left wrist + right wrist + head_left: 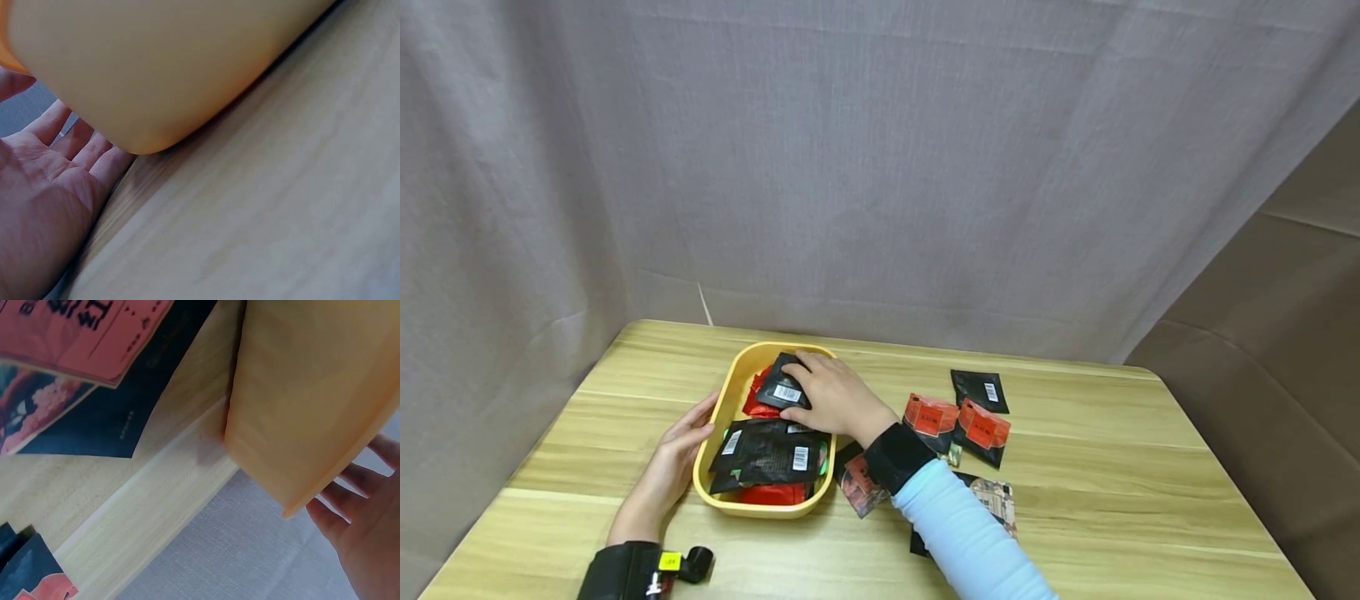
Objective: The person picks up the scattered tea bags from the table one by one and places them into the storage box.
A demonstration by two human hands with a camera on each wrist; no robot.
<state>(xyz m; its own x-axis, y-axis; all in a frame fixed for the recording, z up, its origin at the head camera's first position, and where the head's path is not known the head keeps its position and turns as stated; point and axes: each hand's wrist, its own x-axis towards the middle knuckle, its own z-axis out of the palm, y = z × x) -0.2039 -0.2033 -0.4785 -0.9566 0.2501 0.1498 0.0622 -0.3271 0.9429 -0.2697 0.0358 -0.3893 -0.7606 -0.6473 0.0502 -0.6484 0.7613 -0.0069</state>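
A yellow plastic bin (706,479) stands on the table, holding several black and red sachets. Over its far part, my right hand (837,398) grips a black sachet (781,385) with a white barcode label, thumb and fingers at its edges. That sachet lies hidden behind the bin wall in the right wrist view, where my right hand (375,519) reaches over the rim. Against the bin's left outer side rests my left hand (672,457), fingers extended along the wall. Black sachets (767,458) lie in the near half, above a red packet (772,495).
Right of the bin, sachets with red labels (931,415) (985,428) lie on the wooden table (1112,483). A black sachet (980,390) is behind them. Another patterned one (996,500) is partly under the right forearm. A grey curtain (880,183) hangs behind the table.
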